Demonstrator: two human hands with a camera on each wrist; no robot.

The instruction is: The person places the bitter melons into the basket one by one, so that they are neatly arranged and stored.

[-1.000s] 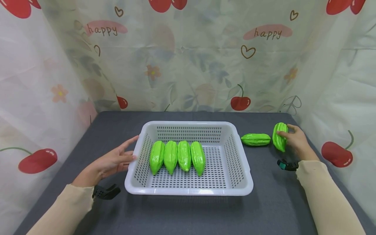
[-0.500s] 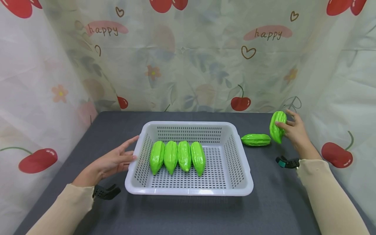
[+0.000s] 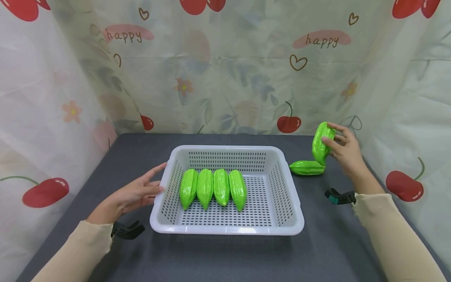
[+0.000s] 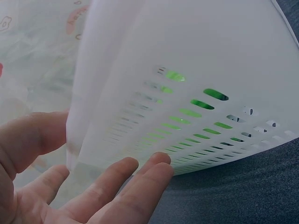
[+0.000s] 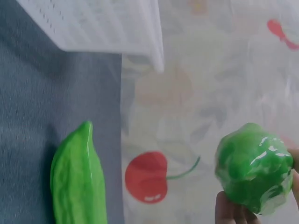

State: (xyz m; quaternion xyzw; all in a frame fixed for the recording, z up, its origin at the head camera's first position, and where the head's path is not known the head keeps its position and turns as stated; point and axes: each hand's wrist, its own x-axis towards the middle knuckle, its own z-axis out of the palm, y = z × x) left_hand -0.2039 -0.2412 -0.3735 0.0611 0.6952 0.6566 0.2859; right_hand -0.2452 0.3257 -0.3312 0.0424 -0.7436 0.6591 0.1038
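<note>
My right hand (image 3: 347, 152) pinches a glossy, ridged green bitter melon (image 3: 322, 143) between thumb and fingers, held up on a tilt. In the right wrist view that bitter melon (image 5: 253, 168) shows end-on. Below it, a second bitter melon (image 3: 305, 167) lies on the table beyond the basket's right side; the held one overlaps its right end in the head view. Several more bitter melons (image 3: 220, 187) lie side by side in the left half of the white slotted basket (image 3: 225, 229). My left hand (image 3: 135, 192) has its fingers loosely extended, fingertips right at the basket's left wall (image 4: 201, 60).
A dark grey cloth covers the table (image 3: 225, 258). Behind it and along both sides hangs a pale curtain (image 3: 225, 78) printed with cherries, flowers and the word "happy". The basket's right half shows its slotted floor.
My right hand has raised its bitter melon off the table at the far right and carried it up and leftward. The left hand and basket stay put.
</note>
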